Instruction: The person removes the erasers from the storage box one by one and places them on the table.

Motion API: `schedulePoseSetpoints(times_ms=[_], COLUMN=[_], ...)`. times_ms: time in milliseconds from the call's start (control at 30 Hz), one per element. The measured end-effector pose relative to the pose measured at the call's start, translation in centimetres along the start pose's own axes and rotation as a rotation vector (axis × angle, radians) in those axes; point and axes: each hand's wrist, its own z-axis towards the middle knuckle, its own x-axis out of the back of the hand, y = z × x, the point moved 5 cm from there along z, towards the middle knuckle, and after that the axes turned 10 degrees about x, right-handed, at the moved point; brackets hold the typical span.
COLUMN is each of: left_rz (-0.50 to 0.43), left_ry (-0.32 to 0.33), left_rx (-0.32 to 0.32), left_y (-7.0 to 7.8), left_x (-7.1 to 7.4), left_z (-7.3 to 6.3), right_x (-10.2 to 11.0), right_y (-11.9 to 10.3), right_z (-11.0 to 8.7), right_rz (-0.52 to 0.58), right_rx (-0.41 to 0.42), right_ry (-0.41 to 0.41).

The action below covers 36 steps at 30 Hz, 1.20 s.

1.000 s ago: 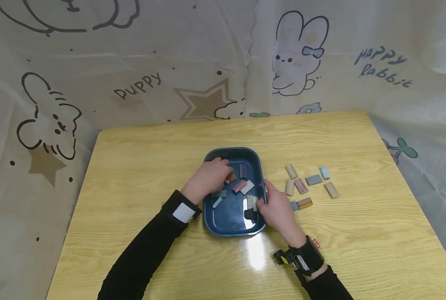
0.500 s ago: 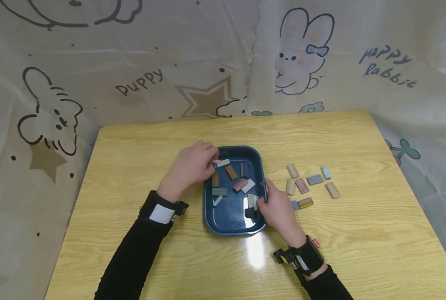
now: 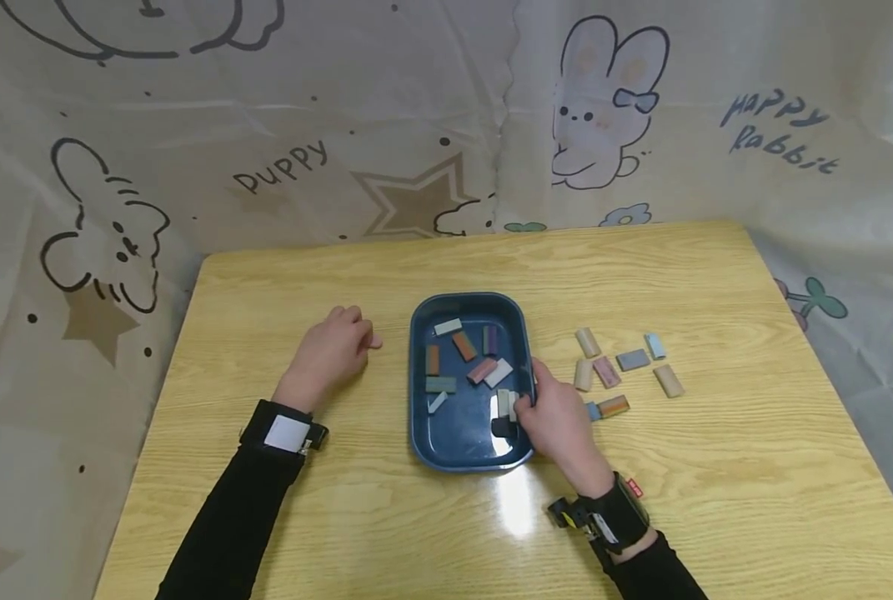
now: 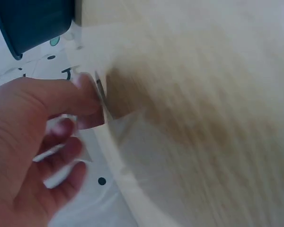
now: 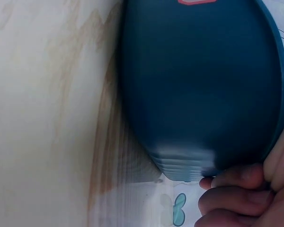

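My left hand is over the table left of the blue tray. Between its thumb and index finger it pinches a small flat pinkish block; the other fingers are loosely bent. My right hand grips the tray's right rim, thumb over the inside and fingers curled against the outer wall. Several small rectangular blocks lie in the tray, among them an orange block, a green block, a pink block and a white block. The right thumb partly covers a pale block.
On the table right of the tray lie several loose blocks, including a grey block, a light blue block, a beige block and a striped block. A printed cloth hangs behind the table.
My left hand has come up out of the tray with the pinkish block and moved left over the table. Blocks it covered now show. My right hand has kept its grip on the rim.
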Motion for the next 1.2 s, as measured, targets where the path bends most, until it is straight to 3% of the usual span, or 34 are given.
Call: schedulePoseSetpoints(times_ms=[133,233,400,500,667,833,900,1067,1200], left_rz=[-0.015,-0.028,-0.047,-0.039,0.039,0.159,0.202,0.271,0.250], left_ry=[-0.065,-0.079,-0.074,-0.111,-0.209,-0.380,-0.420,-0.383,-0.309], left_rx=[0.007,-0.014,-0.111,-0.190,-0.292,-0.367,-0.375,-0.396,-0.430], left_y=[0.4,1.6,6.4,9.7,13.5,15.1,15.5,15.9,16.0], left_x=[0.4,1.7,4.4,5.0,3.2,0.0,-0.9,-1.5,-0.2], left_z=[0.1,0.6,2.6,4.1,6.0,5.8,5.6,5.4,5.3], right_x=[0.2,0.3,0.3,0.4,0.5,0.2,0.1,0.1,0.2], right_y=[0.2,0.2,0.2,0.3,0.4,0.1,-0.1,-0.3,-0.3], right_z=[-0.1,-0.1,-0.1,0.0,0.1,0.0,-0.1,-0.2,-0.1], right_rz=[-0.006,-0.003,-0.001,-0.002,-0.006,-0.021,-0.033,-0.051,-0.047], right_rx=[-0.010,-0.010,-0.006,-0.008,-0.010,0.004,0.017,0.037,0.029], right_ry=[0.001,-0.002,-0.007,-0.011,-0.007,-0.018,-0.015,-0.003,-0.002])
